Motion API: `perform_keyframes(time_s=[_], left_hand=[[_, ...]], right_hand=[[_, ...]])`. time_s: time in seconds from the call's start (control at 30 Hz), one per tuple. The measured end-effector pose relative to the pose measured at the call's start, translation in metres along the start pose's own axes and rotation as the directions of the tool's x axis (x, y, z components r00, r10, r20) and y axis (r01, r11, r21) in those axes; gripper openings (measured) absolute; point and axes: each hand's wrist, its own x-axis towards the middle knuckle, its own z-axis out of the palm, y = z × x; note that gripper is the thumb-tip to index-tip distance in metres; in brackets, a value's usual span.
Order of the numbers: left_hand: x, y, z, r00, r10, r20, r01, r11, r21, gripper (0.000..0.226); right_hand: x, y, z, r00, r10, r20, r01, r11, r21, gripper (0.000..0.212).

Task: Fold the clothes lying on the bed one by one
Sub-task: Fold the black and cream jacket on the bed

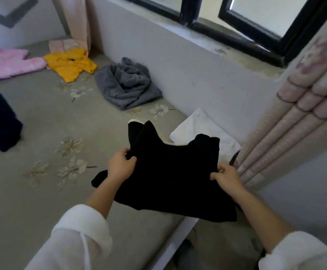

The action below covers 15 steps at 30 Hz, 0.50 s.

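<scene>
The left hand [121, 166] and right hand [227, 176], apart, each pinch 1 side edge of the black garment [170, 172] stretched between them above the bed [42, 121]; even tension should give a straighter fold.

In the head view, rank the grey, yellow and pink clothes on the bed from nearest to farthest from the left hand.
1. Grey garment, crumpled, ahead of the left hand.
2. Yellow garment, farther back and left.
3. Pink garment, at the far left.
</scene>
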Motion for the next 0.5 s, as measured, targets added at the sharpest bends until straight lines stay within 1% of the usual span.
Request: perform_keyframes(time_s=[0.07, 0.13, 0.2, 0.27, 0.4, 0.5], left_hand=[[0.023, 0.029, 0.018, 1.000, 0.021, 0.001, -0.021, 0.999, 0.032, 0.029], [0.046, 0.056, 0.040, 1.000, 0.027, -0.005, -0.026, 0.998, 0.064, 0.023], [0.071, 0.082, 0.060, 0.999, 0.039, -0.014, -0.038, 0.997, 0.072, 0.018], [0.098, 0.109, 0.079, 0.998, 0.051, -0.025, -0.049, 0.996, 0.081, 0.019], [0.157, 0.163, 0.104, 0.995, 0.078, -0.064, -0.070, 0.991, 0.111, 0.016], [0.200, 0.196, 0.123, 0.984, 0.144, -0.105, -0.129, 0.982, 0.137, 0.021]], right_hand=[[0.012, 0.009, -0.019, 0.998, 0.034, -0.046, -0.034, 0.999, 0.007, 0.030], [0.027, 0.017, -0.036, 0.995, 0.069, -0.073, -0.067, 0.997, 0.028, 0.032], [0.045, 0.025, -0.052, 0.991, 0.105, -0.082, -0.100, 0.993, 0.058, 0.035], [0.066, 0.034, -0.065, 0.987, 0.139, -0.082, -0.129, 0.985, 0.114, 0.035], [0.107, 0.049, -0.080, 0.966, 0.239, -0.101, -0.211, 0.950, 0.230, 0.025], [0.137, 0.059, -0.084, 0.948, 0.314, -0.051, -0.282, 0.905, 0.319, 0.010]])
